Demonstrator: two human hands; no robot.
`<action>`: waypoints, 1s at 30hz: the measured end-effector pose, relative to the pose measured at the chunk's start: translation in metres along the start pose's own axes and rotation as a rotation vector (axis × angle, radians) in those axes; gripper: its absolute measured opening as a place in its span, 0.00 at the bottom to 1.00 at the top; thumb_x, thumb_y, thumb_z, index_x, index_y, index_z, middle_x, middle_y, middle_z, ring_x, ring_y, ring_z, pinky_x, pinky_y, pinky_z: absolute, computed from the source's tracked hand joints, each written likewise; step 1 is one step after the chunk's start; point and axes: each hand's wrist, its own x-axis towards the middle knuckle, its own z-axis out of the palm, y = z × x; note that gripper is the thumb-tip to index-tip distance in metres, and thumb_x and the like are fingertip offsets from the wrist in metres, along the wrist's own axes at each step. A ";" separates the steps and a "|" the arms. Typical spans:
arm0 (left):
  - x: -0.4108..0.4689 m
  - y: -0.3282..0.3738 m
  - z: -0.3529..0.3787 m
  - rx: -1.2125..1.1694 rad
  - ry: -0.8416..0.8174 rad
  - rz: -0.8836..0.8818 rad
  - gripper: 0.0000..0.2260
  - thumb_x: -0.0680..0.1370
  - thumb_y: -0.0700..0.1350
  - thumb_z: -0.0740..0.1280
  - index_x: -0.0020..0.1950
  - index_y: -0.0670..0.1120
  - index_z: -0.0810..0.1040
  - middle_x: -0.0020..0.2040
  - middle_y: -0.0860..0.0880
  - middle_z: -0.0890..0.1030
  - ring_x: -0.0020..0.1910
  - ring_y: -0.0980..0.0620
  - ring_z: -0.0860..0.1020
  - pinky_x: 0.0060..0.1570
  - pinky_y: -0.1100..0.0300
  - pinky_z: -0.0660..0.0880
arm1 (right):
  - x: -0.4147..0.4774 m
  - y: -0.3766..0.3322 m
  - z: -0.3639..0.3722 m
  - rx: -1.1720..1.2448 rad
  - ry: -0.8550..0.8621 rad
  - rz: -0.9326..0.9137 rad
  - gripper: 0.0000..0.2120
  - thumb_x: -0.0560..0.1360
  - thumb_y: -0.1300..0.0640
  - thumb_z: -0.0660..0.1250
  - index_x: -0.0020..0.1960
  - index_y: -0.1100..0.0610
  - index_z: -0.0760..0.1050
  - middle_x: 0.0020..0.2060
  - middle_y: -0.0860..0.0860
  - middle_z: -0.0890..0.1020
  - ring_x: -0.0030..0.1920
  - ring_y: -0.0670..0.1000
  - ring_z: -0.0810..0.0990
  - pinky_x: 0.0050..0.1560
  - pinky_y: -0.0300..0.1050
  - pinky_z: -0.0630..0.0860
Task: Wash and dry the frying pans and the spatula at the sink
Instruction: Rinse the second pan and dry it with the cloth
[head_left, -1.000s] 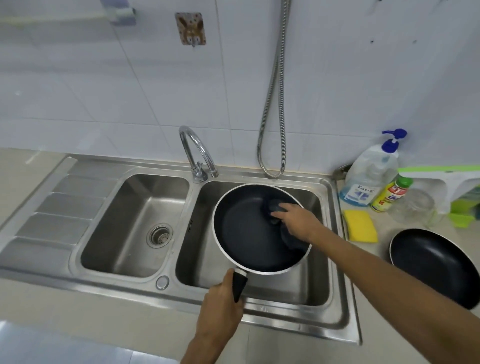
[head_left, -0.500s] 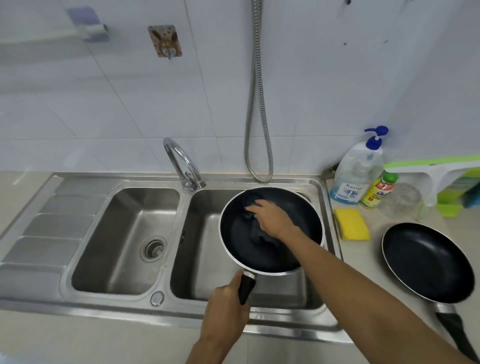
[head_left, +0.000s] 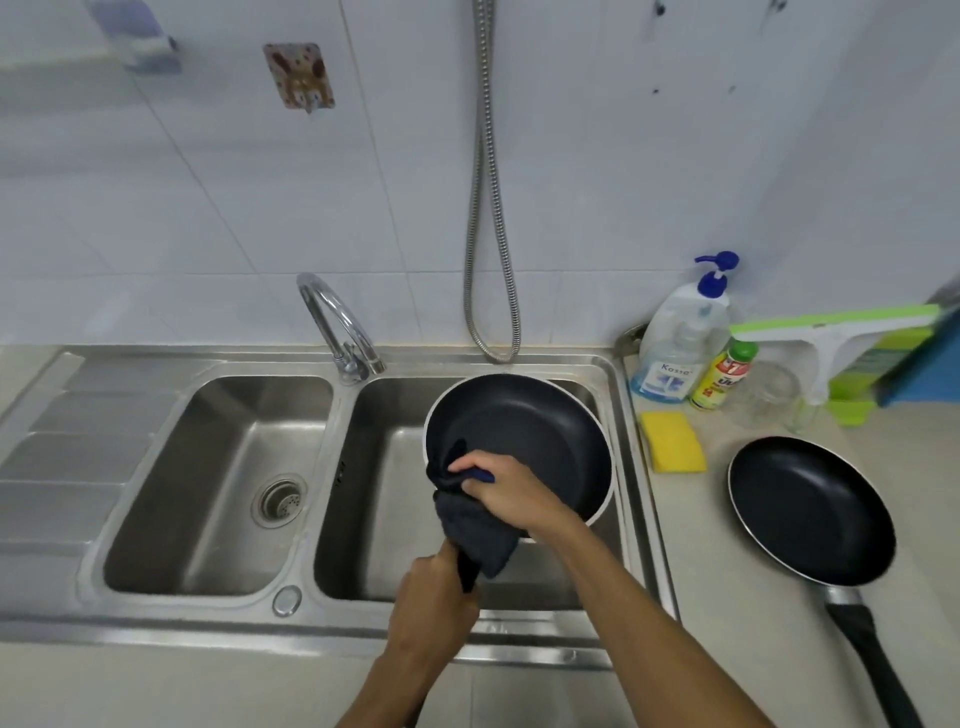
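A black frying pan (head_left: 540, 431) with a pale rim is held tilted over the right sink basin (head_left: 384, 519). My left hand (head_left: 434, 605) grips its black handle from below. My right hand (head_left: 506, 491) holds a dark cloth (head_left: 470, 535) bunched against the pan's near left edge, where the cloth hangs over the rim. A second black frying pan (head_left: 810, 509) lies on the counter to the right, handle toward me. No spatula is in view.
The left sink basin (head_left: 208, 488) has a drain; a chrome tap (head_left: 337, 325) stands between the basins and a metal hose (head_left: 488, 208) hangs on the wall. A yellow sponge (head_left: 672, 441), soap pump bottle (head_left: 680, 343), small bottle (head_left: 724, 376), glass jar (head_left: 774, 395) and green squeegee (head_left: 831, 332) stand at the right.
My right hand has dragged the cloth from the pan's far side across the inside to its near left rim. The pan stays held over the right basin.
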 end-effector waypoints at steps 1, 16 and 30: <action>-0.002 0.001 0.000 -0.001 -0.009 -0.018 0.00 0.73 0.40 0.66 0.43 0.45 0.76 0.37 0.47 0.81 0.40 0.42 0.82 0.35 0.58 0.72 | -0.005 -0.012 -0.004 0.099 -0.021 -0.001 0.13 0.79 0.57 0.66 0.59 0.43 0.81 0.57 0.41 0.82 0.58 0.42 0.79 0.62 0.40 0.75; -0.016 0.001 -0.005 -0.185 0.132 0.037 0.20 0.75 0.42 0.71 0.66 0.51 0.77 0.41 0.51 0.83 0.36 0.49 0.79 0.39 0.61 0.73 | -0.159 0.102 -0.126 -0.398 0.480 0.064 0.15 0.77 0.63 0.70 0.60 0.48 0.81 0.57 0.47 0.83 0.58 0.49 0.81 0.60 0.45 0.75; -0.040 0.013 0.031 -0.312 0.105 -0.049 0.31 0.75 0.48 0.74 0.75 0.51 0.65 0.40 0.48 0.83 0.37 0.50 0.82 0.34 0.60 0.76 | -0.168 0.128 -0.034 -0.730 0.518 0.206 0.24 0.82 0.42 0.55 0.73 0.53 0.70 0.70 0.60 0.72 0.67 0.64 0.74 0.64 0.62 0.74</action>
